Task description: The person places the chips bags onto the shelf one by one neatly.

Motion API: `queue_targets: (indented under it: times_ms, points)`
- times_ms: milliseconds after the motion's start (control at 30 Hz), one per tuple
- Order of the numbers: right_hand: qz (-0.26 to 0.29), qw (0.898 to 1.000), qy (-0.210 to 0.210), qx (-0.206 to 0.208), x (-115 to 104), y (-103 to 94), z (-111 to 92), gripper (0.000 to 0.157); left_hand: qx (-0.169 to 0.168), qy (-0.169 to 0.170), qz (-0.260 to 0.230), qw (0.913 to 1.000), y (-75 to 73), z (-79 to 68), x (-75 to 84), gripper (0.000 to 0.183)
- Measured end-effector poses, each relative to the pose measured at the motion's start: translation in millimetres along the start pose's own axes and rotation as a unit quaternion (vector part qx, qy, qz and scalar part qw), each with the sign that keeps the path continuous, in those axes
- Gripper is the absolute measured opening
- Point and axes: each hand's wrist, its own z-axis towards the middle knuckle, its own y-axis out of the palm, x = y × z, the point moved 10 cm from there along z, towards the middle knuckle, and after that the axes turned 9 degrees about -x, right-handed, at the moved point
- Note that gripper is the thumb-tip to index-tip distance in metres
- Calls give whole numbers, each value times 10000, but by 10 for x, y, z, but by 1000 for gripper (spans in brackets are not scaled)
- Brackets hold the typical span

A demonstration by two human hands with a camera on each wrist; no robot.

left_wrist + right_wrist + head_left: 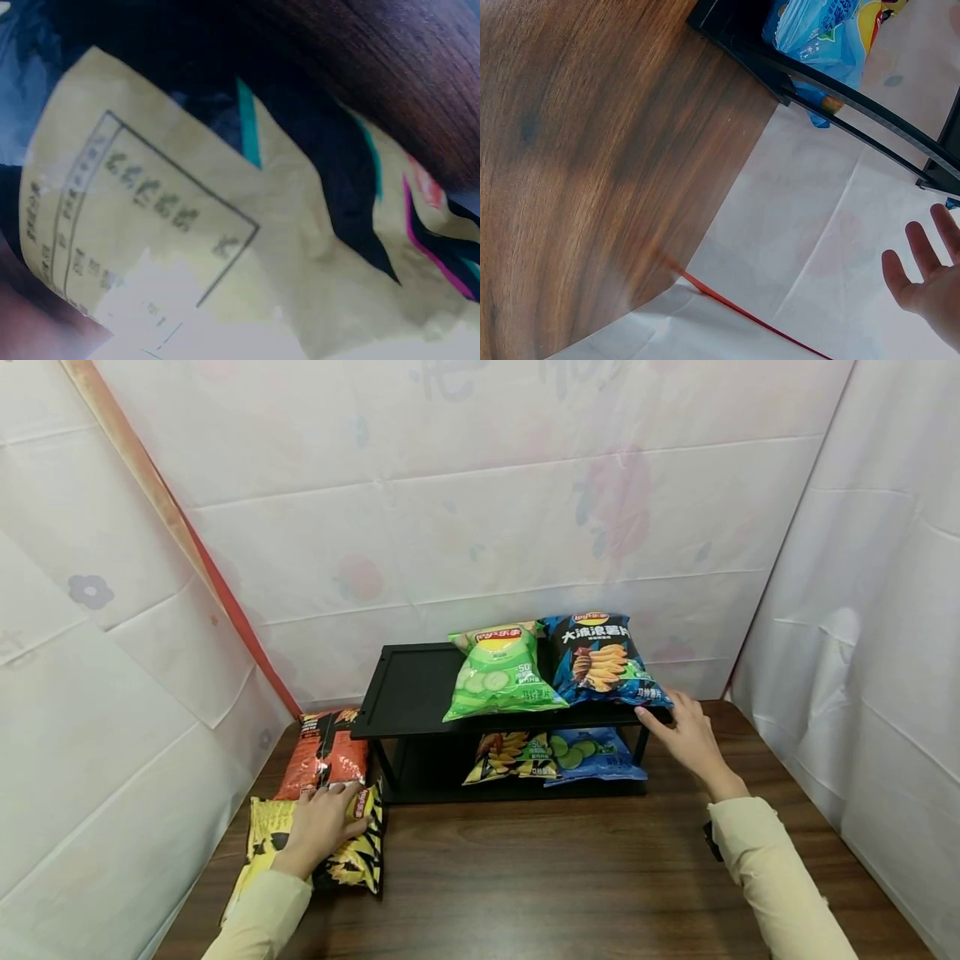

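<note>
My left hand (321, 827) lies over a yellow-and-black chip bag (356, 864) on the table, thumb on the right and fingers bent over its upper part. Close up in the left wrist view, the same chip bag (292, 262) fills the frame, with a printed label. My right hand (693, 739) is at the right end of the black shelf (416, 689), fingertips right at the lower corner of a dark blue chip bag (600, 664). Its fingers (922, 251) are spread in the right wrist view. A green chip bag (495, 681) leans beside the dark blue one on top.
Behind my left hand lies a red-and-black chip bag (318, 756). The lower tier holds a black-and-yellow chip bag (510, 756) and a light blue chip bag (592, 756). Patterned white cloth (480, 543) hangs behind and beside the wooden table (525, 877).
</note>
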Motion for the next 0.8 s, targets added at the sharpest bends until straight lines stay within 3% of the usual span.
queue_targets:
  times_ms: [367,600,800]
  points:
    - [37,10000,-22,88,10,-4,6,75,855,-49,199,9961,-228,-3,66,50]
    - [-15,10000,23,48,13,-1,9,76,1645,162,366,9856,-379,-24,120,42]
    - [-50,10000,27,16,13,0,8,74,2106,330,370,9763,-454,-33,160,40]
